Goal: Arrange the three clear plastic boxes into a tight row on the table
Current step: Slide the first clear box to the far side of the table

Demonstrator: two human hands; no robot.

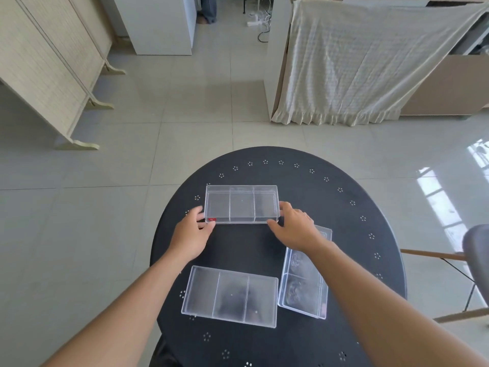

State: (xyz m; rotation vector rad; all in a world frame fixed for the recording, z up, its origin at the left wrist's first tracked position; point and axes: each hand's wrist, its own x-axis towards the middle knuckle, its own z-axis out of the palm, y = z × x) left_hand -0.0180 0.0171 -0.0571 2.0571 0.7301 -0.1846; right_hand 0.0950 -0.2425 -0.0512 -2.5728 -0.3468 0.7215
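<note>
Three clear plastic boxes with inner dividers lie on a round black table (344, 207). The far box (242, 203), with a small red label at its near left corner, sits crosswise in the middle. My left hand (194, 231) grips its left end and my right hand (295, 227) grips its right end. A second box (230, 296) lies crosswise near me, slightly skewed. The third box (304, 284) lies lengthwise at the right, its far end partly hidden under my right wrist. The boxes stand apart from one another.
The table has small perforated flower patterns round its rim. A grey chair (476, 250) with wooden legs stands at the right. On the tiled floor are a folding screen (47, 75) at the left and a cloth-draped cabinet (370, 62) behind.
</note>
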